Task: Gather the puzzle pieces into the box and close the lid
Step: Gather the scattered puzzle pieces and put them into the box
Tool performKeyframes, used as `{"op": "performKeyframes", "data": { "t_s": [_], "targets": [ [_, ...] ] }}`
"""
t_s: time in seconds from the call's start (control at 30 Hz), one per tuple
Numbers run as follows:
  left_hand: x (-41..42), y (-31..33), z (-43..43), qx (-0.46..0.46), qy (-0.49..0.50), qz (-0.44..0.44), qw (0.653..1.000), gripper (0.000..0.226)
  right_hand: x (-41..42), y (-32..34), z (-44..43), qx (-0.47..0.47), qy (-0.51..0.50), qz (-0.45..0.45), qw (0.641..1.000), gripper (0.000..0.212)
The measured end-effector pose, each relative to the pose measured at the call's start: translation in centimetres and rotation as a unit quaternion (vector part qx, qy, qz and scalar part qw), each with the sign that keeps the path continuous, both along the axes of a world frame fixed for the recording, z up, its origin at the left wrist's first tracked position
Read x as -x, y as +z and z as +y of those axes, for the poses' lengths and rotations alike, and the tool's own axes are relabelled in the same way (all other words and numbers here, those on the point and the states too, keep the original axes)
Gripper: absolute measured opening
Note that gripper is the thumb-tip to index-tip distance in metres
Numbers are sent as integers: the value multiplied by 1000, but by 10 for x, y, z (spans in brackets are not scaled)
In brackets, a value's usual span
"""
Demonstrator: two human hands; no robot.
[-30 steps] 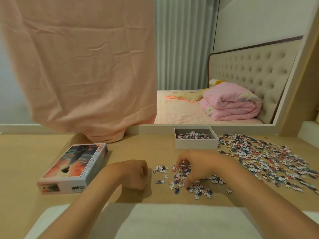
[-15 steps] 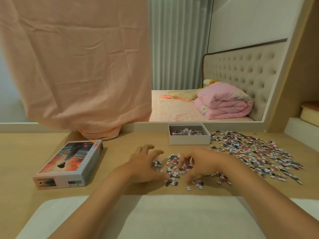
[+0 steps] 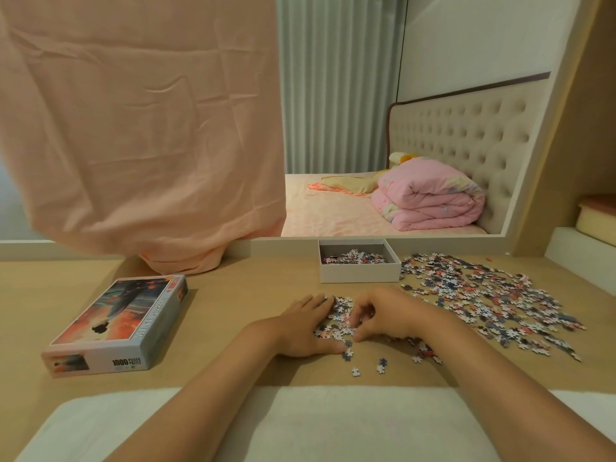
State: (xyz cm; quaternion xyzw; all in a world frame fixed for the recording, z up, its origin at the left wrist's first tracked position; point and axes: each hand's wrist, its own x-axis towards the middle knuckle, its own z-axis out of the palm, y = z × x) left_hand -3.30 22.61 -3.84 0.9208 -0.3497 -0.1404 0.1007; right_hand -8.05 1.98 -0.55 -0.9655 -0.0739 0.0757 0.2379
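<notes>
Both bare forearms reach over the worktop (image 3: 233,295) and meet at a small pile (image 3: 338,320) of puzzle pieces near its middle. The left hand (image 3: 305,328) lies flat, with its fingers straight and close together. Its palm is down on the wood, and the fingertips and thumb touch the pile's left edge. The right hand (image 3: 383,315) arches over the pile's right side. Its fingers are curled down and its thumb is tucked in, cupping the pieces under it. Whether any piece is lifted cannot be told.

A few strays (image 3: 355,371) lie just in front of the pile, toward the person.

The box (image 3: 360,274), white and open, stands at the far edge of the worktop, beyond the hands. It holds a shallow heap (image 3: 353,256) of pieces. To its right, starting at its corner, a wide spread (image 3: 483,295) of pieces covers the worktop's right half, and its near edge runs under the right forearm.

The lid (image 3: 123,325), printed with an orange and grey picture, lies face up well to the left, apart from everything else.

A peach cloth (image 3: 143,128) hangs behind the worktop on the left. Past it is a bed (image 3: 333,215) with a folded pink quilt (image 3: 430,198). A white pad (image 3: 300,421) lies along the near edge under the forearms.
</notes>
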Motion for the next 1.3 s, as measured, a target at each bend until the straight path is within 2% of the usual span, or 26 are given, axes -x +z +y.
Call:
{"op": "performKeyframes", "data": {
  "t_s": [0.13, 0.2, 0.3, 0.37, 0.43, 0.57, 0.73, 0.8, 0.93, 1.03, 1.17, 1.3],
  "targets": [
    [-13, 6, -2, 106, 38, 60, 992, 106, -11, 6, -2, -16, -15, -24, 999, 30],
    [-20, 11, 2, 112, 51, 57, 991, 111, -17, 10, -3, 14, -1, -13, 1000, 54],
    [-28, 19, 7, 26, 50, 9, 998, 124, -30, 13, 0, 125, 32, 37, 991, 104],
    [-34, 19, 6, -37, 40, -5, 998, 127, -42, 11, 4, 177, 44, 62, 981, 116],
    [-39, 15, 3, -49, 33, -6, 998, 119, -52, 10, 7, 176, 43, 81, 980, 112],
    [-48, 13, -3, 0, 18, -28, 999, 90, -67, 9, 8, 100, 28, 95, 990, 93],
    [-56, 8, -9, 90, 27, -72, 993, 51, -71, 6, 15, 85, 30, 46, 995, 66],
    [-56, 9, -10, 110, 33, -85, 990, 39, -71, 3, 17, 71, 19, 20, 997, 48],
    [-59, 6, -11, 168, 70, -71, 981, 15, -72, 0, 15, 20, 5, 21, 1000, 28],
    [-60, 5, -10, 219, 97, -30, 971, 9, -73, 0, 12, -43, -12, 45, 998, 31],
    [-63, 12, -13, 309, 116, 73, 941, 4, -77, 10, -1, -102, -26, 42, 994, 18],
    [-83, 26, -25, 384, 122, 63, 913, 6, -88, 24, -18, -115, -74, -26, 990, 23]
  ]
}}
